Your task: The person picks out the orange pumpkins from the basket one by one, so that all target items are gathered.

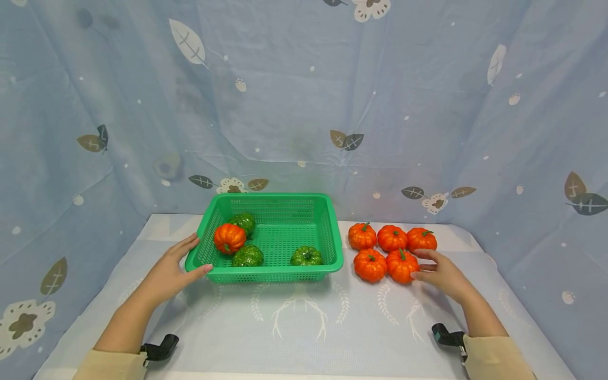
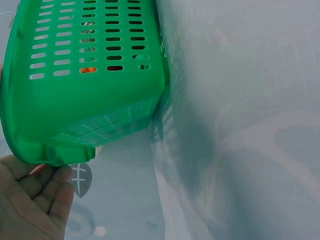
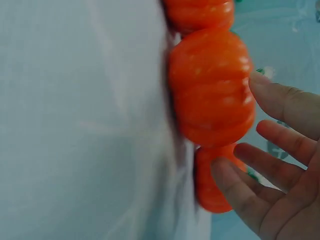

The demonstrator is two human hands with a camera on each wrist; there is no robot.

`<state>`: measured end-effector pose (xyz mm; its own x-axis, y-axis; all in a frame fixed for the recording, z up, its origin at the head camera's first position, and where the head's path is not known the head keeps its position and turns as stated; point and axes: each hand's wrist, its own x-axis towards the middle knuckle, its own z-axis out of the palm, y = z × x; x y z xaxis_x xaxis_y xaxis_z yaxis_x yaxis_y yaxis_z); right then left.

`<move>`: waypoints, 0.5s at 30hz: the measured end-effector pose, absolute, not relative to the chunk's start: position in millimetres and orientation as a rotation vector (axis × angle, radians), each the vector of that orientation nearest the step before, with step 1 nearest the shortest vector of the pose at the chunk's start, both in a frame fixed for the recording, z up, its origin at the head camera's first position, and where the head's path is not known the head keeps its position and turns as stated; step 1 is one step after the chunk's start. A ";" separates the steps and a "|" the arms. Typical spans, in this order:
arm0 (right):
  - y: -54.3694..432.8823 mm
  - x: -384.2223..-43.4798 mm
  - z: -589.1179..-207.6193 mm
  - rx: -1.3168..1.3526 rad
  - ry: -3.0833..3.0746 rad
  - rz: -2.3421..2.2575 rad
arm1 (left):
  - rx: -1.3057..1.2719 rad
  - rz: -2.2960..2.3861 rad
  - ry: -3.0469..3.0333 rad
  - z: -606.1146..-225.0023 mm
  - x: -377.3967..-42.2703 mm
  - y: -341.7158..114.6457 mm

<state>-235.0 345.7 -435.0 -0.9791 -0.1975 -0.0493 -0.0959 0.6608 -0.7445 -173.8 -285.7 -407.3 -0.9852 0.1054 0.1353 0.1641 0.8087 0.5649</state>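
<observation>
A green plastic basket (image 1: 275, 274) stands left of centre. Inside lie an orange pumpkin (image 1: 230, 238) and three green pumpkins (image 1: 306, 256), two of them beside the orange one at the left. My left hand (image 1: 166, 272) rests at the basket's left front corner, fingertips against the rim in the left wrist view, thumb spread along the front. To the right, several orange pumpkins (image 1: 370, 265) sit in two rows. My right hand (image 1: 444, 274) reaches around the right side of the front-row orange pumpkin (image 1: 401, 266), fingers spread, thumb tip close against it; contact is unclear.
A pale patterned cloth covers the table (image 1: 299, 327). Blue curtain (image 1: 294, 105) with leaf and flower prints hangs behind and at both sides. Black wrist-worn devices (image 1: 161, 348) sit by both sleeves.
</observation>
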 end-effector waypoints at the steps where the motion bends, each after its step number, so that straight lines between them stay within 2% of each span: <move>1: 344.5 -234.2 -432.1 -0.248 2.770 -1.199 | -0.217 -0.917 -2.894 -407.5 -174.0 -285.6; 8: 322.8 -226.6 -399.0 -0.280 2.929 -1.073 | -0.224 -0.918 -2.895 -409.3 -175.6 -284.8; 15: 272.7 -217.9 -362.6 -0.401 2.955 -1.232 | -0.215 -0.913 -2.897 -410.0 -175.5 -286.1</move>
<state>-217.9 272.7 -362.6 -0.9655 -0.1949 0.1727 -0.2598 0.6784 -0.6873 -175.5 -286.1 -410.0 -0.9854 0.1051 0.1338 0.1628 0.8108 0.5623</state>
